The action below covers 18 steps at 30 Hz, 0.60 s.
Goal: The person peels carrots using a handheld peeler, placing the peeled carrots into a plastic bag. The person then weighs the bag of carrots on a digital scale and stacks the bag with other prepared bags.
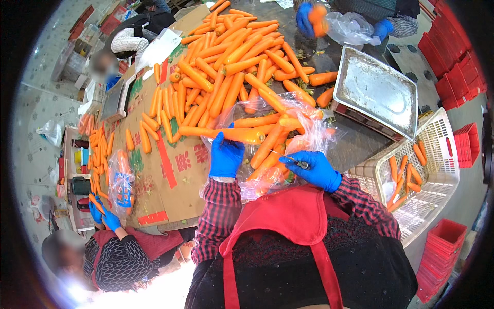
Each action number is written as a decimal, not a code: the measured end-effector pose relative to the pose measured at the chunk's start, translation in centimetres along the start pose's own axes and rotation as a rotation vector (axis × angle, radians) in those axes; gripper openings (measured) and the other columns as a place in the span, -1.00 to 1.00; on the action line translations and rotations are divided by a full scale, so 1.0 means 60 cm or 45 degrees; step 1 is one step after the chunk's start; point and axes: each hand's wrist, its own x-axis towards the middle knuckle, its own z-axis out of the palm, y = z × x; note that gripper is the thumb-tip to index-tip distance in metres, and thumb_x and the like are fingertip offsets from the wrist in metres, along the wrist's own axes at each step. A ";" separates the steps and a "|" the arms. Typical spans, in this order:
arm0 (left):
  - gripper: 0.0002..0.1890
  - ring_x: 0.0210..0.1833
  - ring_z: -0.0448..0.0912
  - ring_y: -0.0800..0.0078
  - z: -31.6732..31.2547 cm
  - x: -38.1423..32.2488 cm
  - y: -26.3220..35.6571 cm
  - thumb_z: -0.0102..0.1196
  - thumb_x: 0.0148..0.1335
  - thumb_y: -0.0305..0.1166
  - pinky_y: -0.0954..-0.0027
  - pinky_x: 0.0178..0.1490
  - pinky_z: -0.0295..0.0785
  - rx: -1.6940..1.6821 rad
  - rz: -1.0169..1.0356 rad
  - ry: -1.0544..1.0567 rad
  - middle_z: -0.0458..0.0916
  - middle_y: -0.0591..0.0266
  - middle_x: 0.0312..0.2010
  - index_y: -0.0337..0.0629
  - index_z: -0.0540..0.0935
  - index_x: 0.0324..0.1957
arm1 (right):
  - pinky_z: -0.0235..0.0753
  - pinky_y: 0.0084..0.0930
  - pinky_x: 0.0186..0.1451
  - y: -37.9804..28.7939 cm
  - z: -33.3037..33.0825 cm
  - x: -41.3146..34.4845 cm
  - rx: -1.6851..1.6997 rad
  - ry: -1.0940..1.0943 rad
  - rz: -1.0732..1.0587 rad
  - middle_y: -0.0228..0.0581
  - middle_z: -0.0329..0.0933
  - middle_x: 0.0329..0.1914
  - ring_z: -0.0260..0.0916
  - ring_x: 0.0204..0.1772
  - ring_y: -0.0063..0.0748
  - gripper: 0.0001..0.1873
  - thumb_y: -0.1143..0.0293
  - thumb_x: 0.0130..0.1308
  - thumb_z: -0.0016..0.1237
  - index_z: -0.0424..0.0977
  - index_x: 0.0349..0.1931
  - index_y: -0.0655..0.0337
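My left hand, in a blue glove, holds a carrot by its thick end; a second carrot lies in line with it to the left. My right hand, also gloved in blue, is shut on a small knife whose thin blade points left, over a clear plastic bag. Several carrots lie in the open bag, between and beyond my hands. Behind the bag rises a large heap of carrots.
A metal-topped scale stands right of the heap, above a white plastic crate holding carrots. Co-workers stand at the left and far side; one handles a plastic bag. Cardboard covers the left tabletop, with a packed carrot bag. Red crates stand right.
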 end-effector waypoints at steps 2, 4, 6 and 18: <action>-0.41 0.15 0.47 0.26 0.004 0.012 0.005 0.07 0.25 -0.22 0.26 0.22 0.38 0.010 0.004 -0.039 0.47 0.06 0.12 -0.34 0.32 0.25 | 0.56 -0.46 -0.20 -0.001 0.000 -0.002 0.022 0.001 0.057 -0.22 0.64 -0.24 0.60 -0.27 -0.33 -0.73 0.36 0.22 0.11 0.60 -0.05 0.02; -0.41 0.14 0.47 0.26 0.014 0.020 0.002 0.07 0.25 -0.22 0.28 0.21 0.39 0.012 -0.008 -0.041 0.48 0.04 0.11 -0.36 0.32 0.24 | 0.56 -0.43 -0.21 -0.005 -0.003 -0.001 -0.065 0.055 0.064 -0.22 0.63 -0.26 0.59 -0.28 -0.28 -0.70 0.37 0.19 0.12 0.59 -0.03 0.01; -0.42 0.13 0.48 0.27 0.019 0.026 -0.008 0.06 0.26 -0.22 0.29 0.20 0.40 0.005 -0.031 -0.007 0.48 0.03 0.11 -0.37 0.32 0.24 | 0.55 -0.41 -0.20 -0.013 -0.008 0.012 -0.264 0.159 0.017 -0.23 0.62 -0.26 0.57 -0.27 -0.23 -0.62 0.38 0.16 0.13 0.55 0.04 -0.01; -0.67 -0.17 0.57 0.35 0.048 -0.047 -0.056 0.07 0.31 -0.19 0.33 -0.10 0.46 0.766 -0.414 0.038 0.63 0.19 -0.21 -0.20 0.57 -0.02 | 0.41 -0.65 -0.18 -0.080 -0.009 0.099 0.246 0.282 0.161 -0.45 0.55 -0.03 0.30 -0.29 -0.73 -0.51 0.43 0.15 0.19 0.45 0.13 0.17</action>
